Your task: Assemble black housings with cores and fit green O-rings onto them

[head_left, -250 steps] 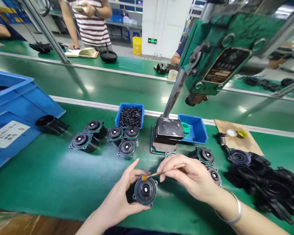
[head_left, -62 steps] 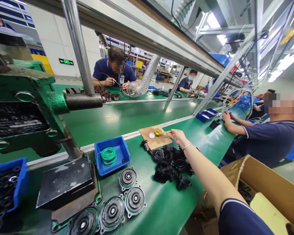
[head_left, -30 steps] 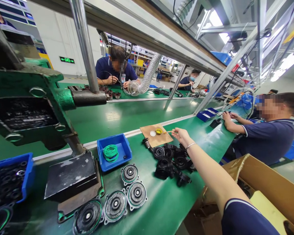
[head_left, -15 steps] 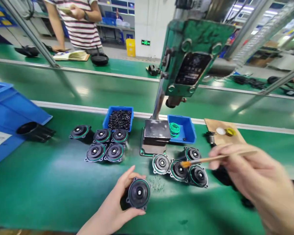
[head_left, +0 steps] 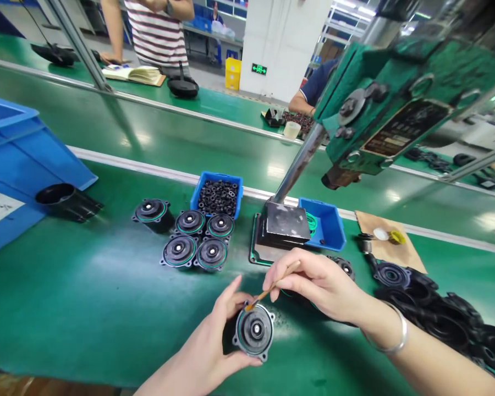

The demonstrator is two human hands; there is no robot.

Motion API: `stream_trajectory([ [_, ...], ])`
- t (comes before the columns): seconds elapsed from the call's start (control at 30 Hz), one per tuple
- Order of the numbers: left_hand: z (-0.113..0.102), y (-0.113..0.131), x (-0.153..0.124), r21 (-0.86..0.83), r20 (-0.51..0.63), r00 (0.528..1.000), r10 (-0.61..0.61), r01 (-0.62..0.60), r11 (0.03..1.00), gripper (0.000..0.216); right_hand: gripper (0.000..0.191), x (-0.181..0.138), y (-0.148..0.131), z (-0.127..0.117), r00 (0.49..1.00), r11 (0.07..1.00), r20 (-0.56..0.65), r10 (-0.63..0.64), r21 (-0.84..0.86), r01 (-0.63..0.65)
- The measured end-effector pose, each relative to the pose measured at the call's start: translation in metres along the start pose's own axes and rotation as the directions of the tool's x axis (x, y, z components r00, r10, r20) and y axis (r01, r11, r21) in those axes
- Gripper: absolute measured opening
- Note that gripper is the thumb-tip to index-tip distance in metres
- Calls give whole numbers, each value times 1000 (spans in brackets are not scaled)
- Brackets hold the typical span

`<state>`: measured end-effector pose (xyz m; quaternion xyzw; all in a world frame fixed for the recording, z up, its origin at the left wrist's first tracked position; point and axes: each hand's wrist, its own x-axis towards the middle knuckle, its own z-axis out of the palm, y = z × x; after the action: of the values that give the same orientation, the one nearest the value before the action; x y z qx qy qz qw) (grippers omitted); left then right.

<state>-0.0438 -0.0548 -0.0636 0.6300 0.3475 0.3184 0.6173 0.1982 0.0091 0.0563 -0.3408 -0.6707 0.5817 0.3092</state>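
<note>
My left hand (head_left: 218, 330) is wrapped round a black cylindrical housing (head_left: 256, 332) with a flanged top, a green ring and a pale shaft tip at its centre. In my right hand (head_left: 309, 283) is a thin wooden paintbrush (head_left: 272, 289), pinched between thumb and fingers. Its orange bristles rest at the far left part of the housing's rim. Several similar housings (head_left: 212, 251) stand upright left of the press base. A few more, one being a housing (head_left: 343, 266) at the right, are mostly hidden behind my right hand.
A green press (head_left: 396, 110) rises over its metal block (head_left: 286, 223). Blue bins hold black rings (head_left: 218, 198) and green rings (head_left: 311, 223). Black covers (head_left: 437, 313) pile up at the right; a large blue crate (head_left: 25, 165) stands left. A person (head_left: 157, 33) stands across the bench.
My right hand has come left and down, bringing the brush from above the right-hand housings to the held housing's rim. The camera view has turned and tilted a little.
</note>
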Motion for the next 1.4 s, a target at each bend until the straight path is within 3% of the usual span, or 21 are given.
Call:
stream_trajectory([
  [0.4, 0, -4, 0, 23, 3, 999, -36, 36, 999, 114, 14, 27, -14, -8, 966, 950, 258, 30, -308, 53],
  [0.6, -1, -2, 2, 48, -11, 1000, -12, 13, 999, 114, 16, 23, -30, -5, 958, 870, 286, -6, -471, 146],
  [0.83, 4, -2, 0, 76, -54, 998, 20, -16, 997, 109, 10, -3, -29, 0, 988, 819, 154, -3, -566, 91],
  [1.1, 28, -2, -10, 164, -296, 955, 31, 19, 986, 98, 5, -46, -19, 21, 996, 840, -38, -81, -540, 47],
  [1.3, 36, -8, -11, 253, -344, 927, 150, -63, 966, 95, 10, -69, 2, 53, 947, 907, -263, -183, -416, 60],
  [1.4, 37, -7, -10, 277, -347, 925, 158, -60, 959, 96, 14, -77, 5, 62, 887, 915, -373, -272, -385, 119],
])
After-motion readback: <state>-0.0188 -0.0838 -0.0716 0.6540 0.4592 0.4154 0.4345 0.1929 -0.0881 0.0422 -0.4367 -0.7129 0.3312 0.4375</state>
